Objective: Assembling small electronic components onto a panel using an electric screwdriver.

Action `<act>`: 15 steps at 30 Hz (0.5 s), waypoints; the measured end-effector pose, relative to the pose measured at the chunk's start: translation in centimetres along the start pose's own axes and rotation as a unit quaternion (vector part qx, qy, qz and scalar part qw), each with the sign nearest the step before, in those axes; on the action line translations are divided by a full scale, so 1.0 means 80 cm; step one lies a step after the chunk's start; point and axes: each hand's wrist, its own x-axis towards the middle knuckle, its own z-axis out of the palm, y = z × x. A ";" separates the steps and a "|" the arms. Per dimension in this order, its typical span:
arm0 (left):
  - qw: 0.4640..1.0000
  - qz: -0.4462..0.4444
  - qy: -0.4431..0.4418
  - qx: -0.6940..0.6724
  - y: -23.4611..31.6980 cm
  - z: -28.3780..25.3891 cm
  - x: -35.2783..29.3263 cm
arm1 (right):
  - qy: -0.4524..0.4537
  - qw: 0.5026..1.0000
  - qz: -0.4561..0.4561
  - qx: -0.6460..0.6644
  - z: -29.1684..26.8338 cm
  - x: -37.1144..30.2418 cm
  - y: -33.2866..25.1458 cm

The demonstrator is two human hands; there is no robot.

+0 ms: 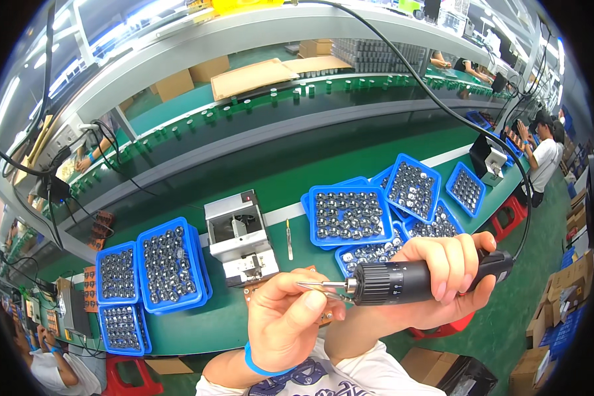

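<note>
Black electric screwdriver [416,280] sits gripped in the right hand [452,274], its tip touching a small brown board [320,310] pinched by the left hand [287,323]. Both hover above the green table's near edge [198,330]. Three blue trays [168,264] lie left, about six right, a grey machine [239,237] between.

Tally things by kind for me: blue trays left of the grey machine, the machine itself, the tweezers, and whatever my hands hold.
Blue trays left of the machine, contents showing: 3
Grey machine: 1
Tweezers: 1
Electric screwdriver, in the right hand: 1
Small brown board, in the left hand: 1
Total: 7
</note>
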 end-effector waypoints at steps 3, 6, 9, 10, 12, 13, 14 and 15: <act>1.000 0.003 0.001 0.005 0.000 0.001 -0.001 | 0.001 1.000 0.000 0.000 0.000 -0.001 -0.001; 1.000 0.004 -0.005 0.003 0.000 0.000 -0.001 | -0.001 1.000 0.002 -0.002 0.000 -0.001 -0.002; 1.000 0.002 -0.007 0.003 0.000 0.000 0.000 | -0.002 1.000 0.003 -0.001 -0.001 -0.001 -0.002; 1.000 0.003 -0.007 0.003 0.000 -0.001 0.000 | -0.001 1.000 0.003 0.000 -0.001 -0.001 -0.001; 1.000 0.009 -0.005 0.007 -0.001 0.000 0.000 | -0.001 1.000 0.002 0.000 0.000 0.000 -0.001; 1.000 0.008 -0.006 0.007 -0.002 0.000 0.000 | -0.001 1.000 0.002 0.001 0.000 0.000 -0.002; 1.000 0.009 -0.009 0.009 -0.002 0.001 0.000 | -0.001 1.000 0.002 0.000 0.000 0.000 -0.002; 1.000 0.010 -0.012 0.011 -0.002 0.001 0.001 | -0.001 1.000 0.002 -0.001 0.000 -0.001 -0.003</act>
